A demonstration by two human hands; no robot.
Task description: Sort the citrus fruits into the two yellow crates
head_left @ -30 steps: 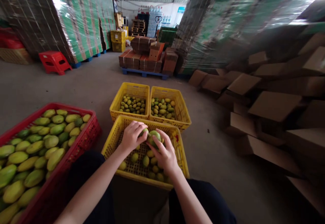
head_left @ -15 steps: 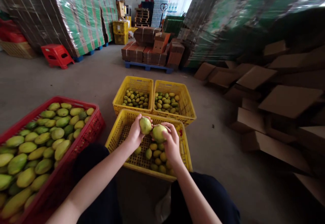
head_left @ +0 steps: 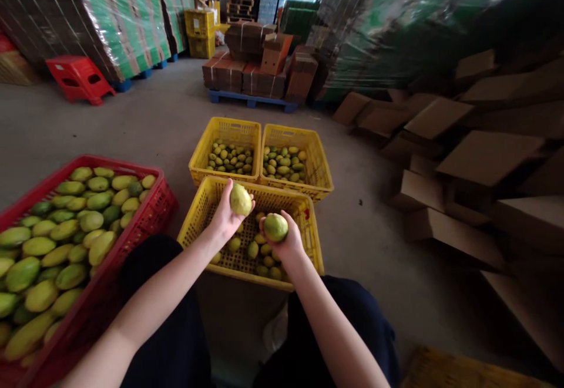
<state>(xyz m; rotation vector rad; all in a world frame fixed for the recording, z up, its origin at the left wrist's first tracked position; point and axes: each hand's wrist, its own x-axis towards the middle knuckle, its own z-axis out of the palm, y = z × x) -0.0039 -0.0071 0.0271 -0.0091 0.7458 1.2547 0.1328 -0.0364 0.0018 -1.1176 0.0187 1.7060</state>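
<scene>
My left hand [head_left: 224, 219] is closed around a yellow-green mango [head_left: 241, 199], its thumb along the side. Lower and to the right, my right hand [head_left: 292, 241] grips another mango [head_left: 275, 228], greener and turned end-on to me. Both are held above the near yellow crate [head_left: 189, 226], apart from each other. Several mangoes [head_left: 252, 250] lie on that crate's slotted floor, mostly toward its right side; my hands hide some of them. To my left stands a red crate [head_left: 164, 191] filled with larger green and yellow mangoes [head_left: 74, 241].
Two more yellow crates [head_left: 194, 162] with mangoes adjoin the near crate's far side. Beyond them, flattened cartons [head_left: 224, 74] sit on a blue pallet [head_left: 252, 100]. Open cardboard boxes [head_left: 484, 156] crowd the right. A red stool [head_left: 80, 78] stands back left, near wrapped stacks [head_left: 127, 18].
My hands have moved apart, the left one up and left, the right one slightly down. The left mango now shows a paler, yellower side. The whole view has tilted down a little.
</scene>
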